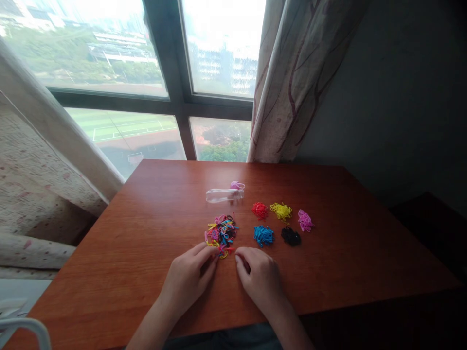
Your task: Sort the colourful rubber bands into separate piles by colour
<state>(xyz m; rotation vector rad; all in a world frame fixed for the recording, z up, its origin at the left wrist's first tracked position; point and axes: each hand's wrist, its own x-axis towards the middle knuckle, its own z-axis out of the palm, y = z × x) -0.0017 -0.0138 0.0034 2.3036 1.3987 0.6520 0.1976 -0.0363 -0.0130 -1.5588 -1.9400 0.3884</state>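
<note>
A mixed pile of small coloured rubber bands lies on the wooden table in front of me. At its near edge, my left hand has thumb and index finger drawn together against the loose bands; the fingertips meet a few of them. My right hand rests just right of the pile, fingers curled and thumb close to the index fingertip. Whatever it pinches, if anything, is too small to see. Sorted heaps lie to the right: red bands, yellow bands, pink bands, blue bands and black bands.
Behind the mixed pile a clear plastic bottle lies on its side, with a pink cap with a loop beside it. The table reaches to the window and curtains. A white curved object stands at lower left.
</note>
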